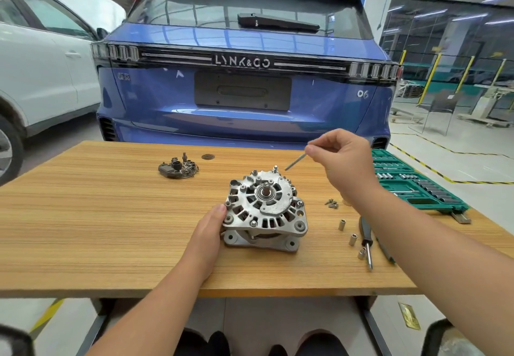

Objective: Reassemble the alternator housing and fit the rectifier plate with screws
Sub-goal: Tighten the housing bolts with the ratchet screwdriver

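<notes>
The grey alternator housing point(265, 211) stands on the wooden table point(111, 216), rear face up with the shaft end showing. My left hand point(211, 225) grips its left side. Above and to the right, my right hand point(339, 155) pinches a long bolt point(295, 162) that slants down toward the housing's far rim; its tip hangs just off the rim. The dark rectifier plate point(178, 167) lies apart at the far left of the table. A small heap of screws point(331, 203) sits right of the housing.
Three metal sleeves point(341, 225) and a screwdriver point(366, 237) lie to the right. A green socket-set case point(417, 186) is open at the table's right edge. A blue car point(244, 91) stands close behind the table, a white car point(41, 77) at left.
</notes>
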`<control>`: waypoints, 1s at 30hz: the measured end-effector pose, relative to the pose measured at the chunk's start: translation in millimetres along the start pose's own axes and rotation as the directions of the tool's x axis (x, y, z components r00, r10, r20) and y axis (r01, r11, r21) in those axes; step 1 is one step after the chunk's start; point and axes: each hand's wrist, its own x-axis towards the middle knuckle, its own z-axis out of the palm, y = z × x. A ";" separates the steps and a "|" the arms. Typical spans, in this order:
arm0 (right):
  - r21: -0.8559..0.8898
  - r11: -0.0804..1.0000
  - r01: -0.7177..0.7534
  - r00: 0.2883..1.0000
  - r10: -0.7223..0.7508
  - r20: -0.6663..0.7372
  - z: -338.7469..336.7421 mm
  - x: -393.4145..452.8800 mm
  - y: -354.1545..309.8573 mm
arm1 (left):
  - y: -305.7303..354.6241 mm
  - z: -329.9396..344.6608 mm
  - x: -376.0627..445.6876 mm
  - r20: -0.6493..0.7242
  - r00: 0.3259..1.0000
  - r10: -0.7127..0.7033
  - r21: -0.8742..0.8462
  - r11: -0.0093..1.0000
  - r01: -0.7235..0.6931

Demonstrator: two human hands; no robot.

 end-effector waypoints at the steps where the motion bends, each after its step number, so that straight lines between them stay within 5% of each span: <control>1: 0.025 1.000 0.011 1.000 -0.012 0.025 3.8 -4.3 -7.0 | 0.8 -0.5 -0.1 0.016 1.000 0.006 -0.009 1.000 -0.006; 17: -0.011 0.980 0.198 0.903 -0.178 0.391 46.3 -54.5 -32.7 | -0.8 0.2 -5.0 0.021 0.998 0.051 0.007 0.999 -0.051; 30: -0.075 0.952 0.298 0.896 -0.251 0.366 44.4 -60.0 -22.7 | -3.0 -0.9 -3.7 0.006 0.999 0.050 0.021 0.998 -0.051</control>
